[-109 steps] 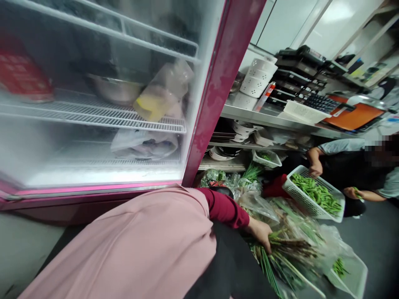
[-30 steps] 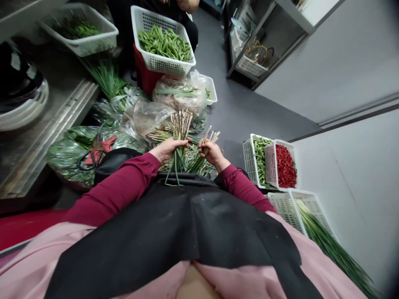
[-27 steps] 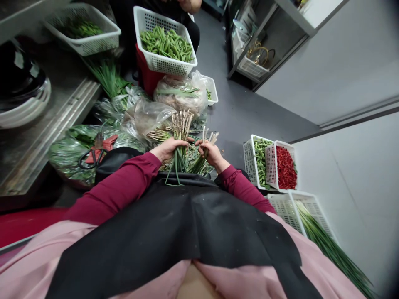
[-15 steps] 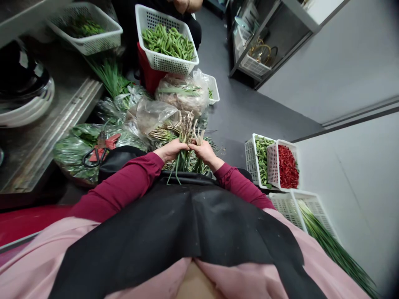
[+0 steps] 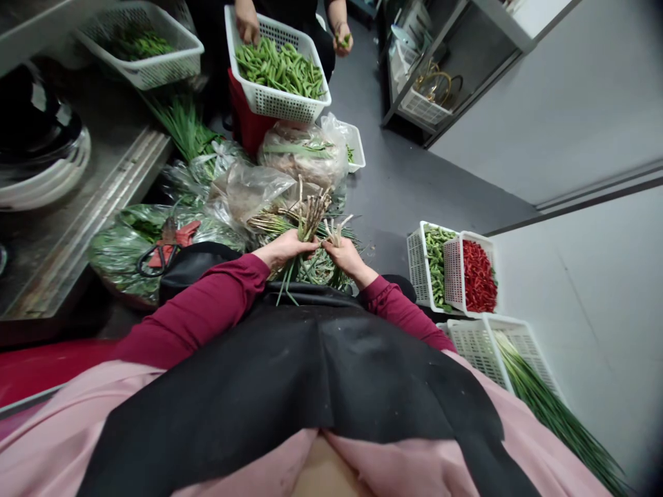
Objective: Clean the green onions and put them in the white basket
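My left hand (image 5: 284, 250) is closed round a bunch of scallions (image 5: 311, 217) with brown, dirty root ends pointing up and green leaves hanging over my lap. Closed on a smaller bunch with whiter, cleaner ends (image 5: 335, 233) is my right hand (image 5: 346, 257). The fingertips of both hands nearly meet between the two bunches. Below and beyond them lies a heap of loose scallions (image 5: 277, 222), partly in a clear plastic bag (image 5: 248, 193).
Scissors (image 5: 160, 259) lie on bagged greens (image 5: 124, 241) at left. A co-worker's hand (image 5: 247, 24) reaches into a basket of green peppers (image 5: 280, 103); the other hand (image 5: 342, 38) holds something green. Baskets of green peppers (image 5: 436, 262) and red chillies (image 5: 479, 276) stand at right.
My hands have drawn slightly apart, and the bunches' root ends have tilted to the right. A co-worker's hands have come into view at the top, one over the pepper basket.
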Demonstrator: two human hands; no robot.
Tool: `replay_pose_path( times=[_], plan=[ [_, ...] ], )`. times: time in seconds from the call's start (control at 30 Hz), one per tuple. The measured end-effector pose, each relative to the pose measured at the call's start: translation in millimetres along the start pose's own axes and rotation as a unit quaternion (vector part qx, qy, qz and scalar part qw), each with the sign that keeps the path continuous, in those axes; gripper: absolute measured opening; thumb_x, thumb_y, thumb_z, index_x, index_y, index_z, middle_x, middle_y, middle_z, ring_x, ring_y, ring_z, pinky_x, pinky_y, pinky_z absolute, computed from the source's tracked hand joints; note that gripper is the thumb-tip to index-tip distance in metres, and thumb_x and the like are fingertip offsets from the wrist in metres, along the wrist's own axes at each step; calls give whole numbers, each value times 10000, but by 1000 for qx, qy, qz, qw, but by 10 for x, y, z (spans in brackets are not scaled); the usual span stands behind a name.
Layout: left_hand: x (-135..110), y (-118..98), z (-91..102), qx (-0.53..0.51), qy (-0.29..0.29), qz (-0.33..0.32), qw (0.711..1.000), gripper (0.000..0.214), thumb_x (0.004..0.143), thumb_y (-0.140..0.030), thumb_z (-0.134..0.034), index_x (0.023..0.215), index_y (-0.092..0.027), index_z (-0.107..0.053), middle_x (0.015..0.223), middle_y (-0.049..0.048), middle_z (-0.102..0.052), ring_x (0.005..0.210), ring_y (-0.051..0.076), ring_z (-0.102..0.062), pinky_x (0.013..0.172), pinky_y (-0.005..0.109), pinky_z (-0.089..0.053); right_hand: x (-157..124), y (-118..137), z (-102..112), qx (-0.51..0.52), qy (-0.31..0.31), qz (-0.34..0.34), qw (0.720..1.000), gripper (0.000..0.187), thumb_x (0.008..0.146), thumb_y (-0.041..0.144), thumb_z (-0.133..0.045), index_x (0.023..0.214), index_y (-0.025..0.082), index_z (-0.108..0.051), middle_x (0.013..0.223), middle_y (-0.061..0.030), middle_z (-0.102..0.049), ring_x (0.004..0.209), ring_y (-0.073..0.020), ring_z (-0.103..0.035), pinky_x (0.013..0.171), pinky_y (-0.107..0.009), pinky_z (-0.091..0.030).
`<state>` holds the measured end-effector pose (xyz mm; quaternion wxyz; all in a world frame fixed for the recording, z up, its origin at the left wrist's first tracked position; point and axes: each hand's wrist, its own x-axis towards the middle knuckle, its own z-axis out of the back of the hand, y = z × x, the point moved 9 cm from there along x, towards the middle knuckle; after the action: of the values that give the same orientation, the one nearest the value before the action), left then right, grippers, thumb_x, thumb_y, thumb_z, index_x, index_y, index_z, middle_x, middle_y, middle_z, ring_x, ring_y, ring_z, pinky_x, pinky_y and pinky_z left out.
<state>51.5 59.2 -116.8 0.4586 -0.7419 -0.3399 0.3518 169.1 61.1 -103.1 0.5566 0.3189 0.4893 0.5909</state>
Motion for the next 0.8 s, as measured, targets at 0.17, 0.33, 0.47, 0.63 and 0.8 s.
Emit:
replay_pose_path(
  times=[0.17, 0.33, 0.47, 0.63, 0.8],
  plan=[
    [-13, -35, 115, 46, 4, -8, 999, 221, 663, -285, -787, 665, -137, -622, 548, -1, -559, 481, 99, -508, 501, 232, -415, -85, -104, 96, 98, 24, -76, 992, 321, 704, 373, -708, 644, 193, -449, 498, 82, -335, 450, -52, -251, 429, -206, -209],
    [-78, -92, 226, 73, 1, 13, 997, 223, 631, -259, -808, 654, -132, -626, 541, 6, -572, 476, 104, -508, 485, 230, -416, -64, -55, 813, 297, -129, -80, 943, 357, 631, 298, -765, 790, 202, -459, 540, 110, -372, 389, -22, -231, 386, -181, -177],
    [-99, -71, 321, 95, -3, 12, 995, 229, 626, -274, -808, 668, -128, -636, 542, 6, -579, 479, 107, -513, 488, 230, -418, -78, 52, 1530, 319, -240, -43, 916, 301, 690, 225, -717, 774, 205, -428, 546, 115, -376, 381, -12, -213, 379, -173, -182],
    [-78, 2, 477, 97, -44, 10, 994, 237, 610, -268, -815, 650, -135, -623, 525, -1, -571, 463, 102, -504, 472, 225, -408, -144, 57, 1780, 164, -274, -33, 947, 149, 771, 205, -623, 733, 196, -480, 493, 104, -371, 383, -21, -251, 411, -195, -185],
    [-68, -22, 433, 10, -39, 10, 999, 235, 654, -277, -798, 696, -132, -618, 563, 11, -580, 495, 105, -542, 490, 221, -433, -85, -235, 684, -90, -2, -104, 991, 183, 557, 150, -757, 616, 156, -583, 517, 60, -513, 490, -68, -400, 484, -208, -271]
  ],
)
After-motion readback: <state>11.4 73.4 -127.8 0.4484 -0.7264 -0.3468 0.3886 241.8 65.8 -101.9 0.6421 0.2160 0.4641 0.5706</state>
